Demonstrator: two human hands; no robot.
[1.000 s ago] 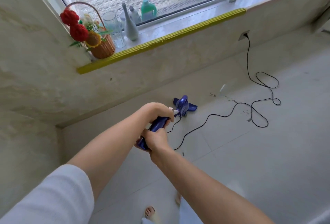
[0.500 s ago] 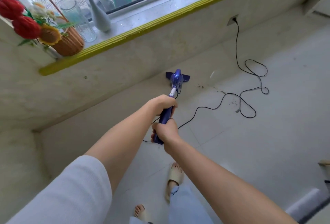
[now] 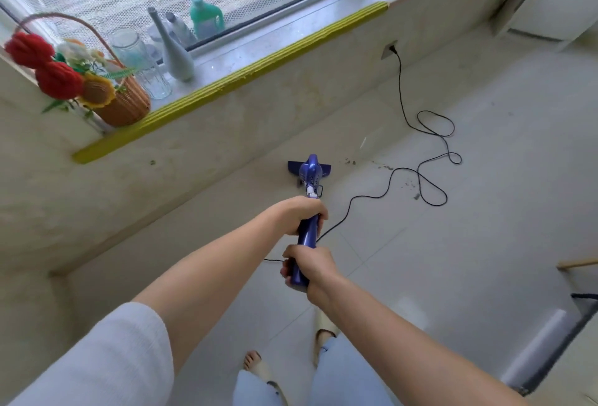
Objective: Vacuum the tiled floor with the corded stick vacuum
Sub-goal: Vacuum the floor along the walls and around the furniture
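Vacuum (image 3: 310, 176), a blue corded stick model, stands on the tiled floor (image 3: 485, 227) with its long axis running from the hands away toward the wall under the window; the floor head points at that wall and lies close to its base. Both hands grip the handle, one above the other: the left hand (image 3: 299, 213) higher, the right hand (image 3: 309, 265) lower, fingers curled round it. Most of the shaft is hidden behind the hands. One black cord (image 3: 424, 159) loops on the floor to one wall socket (image 3: 389, 49). Small debris (image 3: 382, 167) lies just right of the head. Two feet show at the bottom, partly cut off.
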